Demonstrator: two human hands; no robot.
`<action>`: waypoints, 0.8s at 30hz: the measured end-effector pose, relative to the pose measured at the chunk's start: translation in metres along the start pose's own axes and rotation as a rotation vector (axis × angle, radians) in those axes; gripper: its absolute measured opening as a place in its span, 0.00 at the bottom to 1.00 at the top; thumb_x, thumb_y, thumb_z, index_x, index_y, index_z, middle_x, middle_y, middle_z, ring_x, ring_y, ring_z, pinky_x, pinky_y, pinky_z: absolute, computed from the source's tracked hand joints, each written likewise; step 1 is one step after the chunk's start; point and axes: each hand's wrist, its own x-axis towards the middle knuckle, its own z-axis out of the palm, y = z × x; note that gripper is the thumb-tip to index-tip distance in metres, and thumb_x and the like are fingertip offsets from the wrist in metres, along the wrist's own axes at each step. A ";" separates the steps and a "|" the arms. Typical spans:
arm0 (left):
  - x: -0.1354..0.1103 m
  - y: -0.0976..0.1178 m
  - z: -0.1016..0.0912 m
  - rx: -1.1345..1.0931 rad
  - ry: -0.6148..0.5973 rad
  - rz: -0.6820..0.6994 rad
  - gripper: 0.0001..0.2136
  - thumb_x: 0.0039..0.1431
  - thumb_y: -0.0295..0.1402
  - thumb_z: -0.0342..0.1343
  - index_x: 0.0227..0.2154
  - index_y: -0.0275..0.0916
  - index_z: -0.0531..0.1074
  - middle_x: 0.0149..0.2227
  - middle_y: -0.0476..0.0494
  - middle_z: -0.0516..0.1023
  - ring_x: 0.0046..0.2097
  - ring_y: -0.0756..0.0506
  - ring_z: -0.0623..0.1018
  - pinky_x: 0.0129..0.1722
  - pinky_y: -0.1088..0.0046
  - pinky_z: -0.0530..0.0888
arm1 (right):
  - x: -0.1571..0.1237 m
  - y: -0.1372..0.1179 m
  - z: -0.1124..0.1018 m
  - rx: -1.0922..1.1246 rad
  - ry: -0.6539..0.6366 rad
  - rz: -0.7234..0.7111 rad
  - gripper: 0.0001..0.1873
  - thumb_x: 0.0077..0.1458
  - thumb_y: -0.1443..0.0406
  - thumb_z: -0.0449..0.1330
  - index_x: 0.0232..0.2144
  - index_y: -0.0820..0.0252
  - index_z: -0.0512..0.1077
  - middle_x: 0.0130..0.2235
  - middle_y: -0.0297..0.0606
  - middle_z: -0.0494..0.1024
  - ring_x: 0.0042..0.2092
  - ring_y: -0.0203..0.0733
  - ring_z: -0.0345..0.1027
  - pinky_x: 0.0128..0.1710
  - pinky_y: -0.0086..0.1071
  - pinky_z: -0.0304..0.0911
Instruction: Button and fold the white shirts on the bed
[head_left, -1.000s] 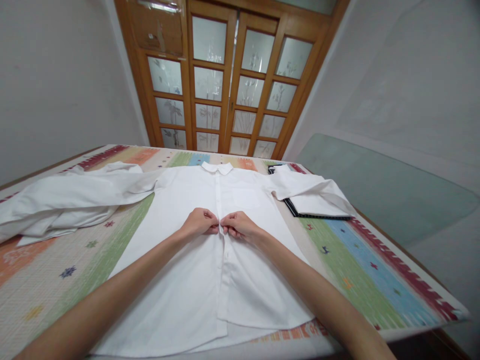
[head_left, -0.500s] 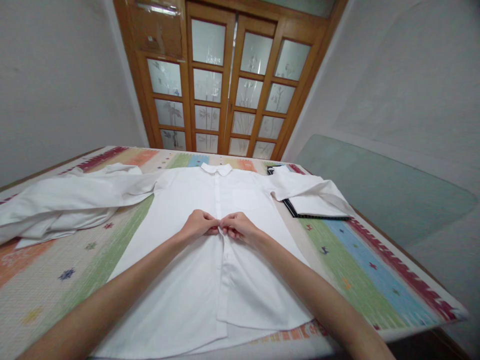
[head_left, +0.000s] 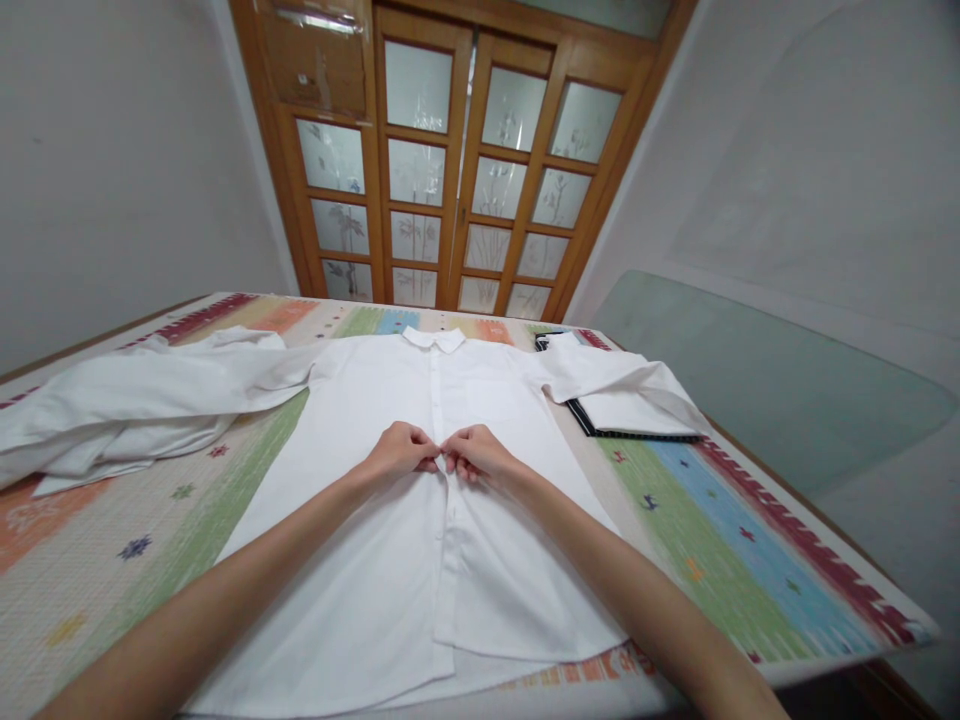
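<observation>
White shirt [head_left: 345, 410] lies front up, mid-scene, on the cloth-covered counter [head_left: 757, 590] — collar [head_left: 433, 339] far, hem near. I log the left hand [head_left: 406, 448] and right hand [head_left: 475, 452] meeting at its button placket [head_left: 435, 392]: fingertips closed in a pinch, each holding fabric. Nearer than the grip, I note the two front edges unfastened. One sleeve [head_left: 187, 380] spreads left; the other [head_left: 637, 385] lies bent at right over a black-edged item [head_left: 581, 417] — I cannot identify it. Glass-paned doors [head_left: 457, 140] stand beyond.
</observation>
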 end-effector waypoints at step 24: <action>-0.006 0.013 0.001 0.185 -0.143 -0.072 0.10 0.50 0.29 0.52 0.16 0.34 0.69 0.15 0.47 0.74 0.17 0.49 0.74 0.18 0.76 0.70 | 0.004 0.012 0.006 -0.139 0.033 -0.129 0.12 0.53 0.67 0.55 0.18 0.60 0.65 0.12 0.25 0.66 0.11 0.27 0.52 0.09 0.21 0.44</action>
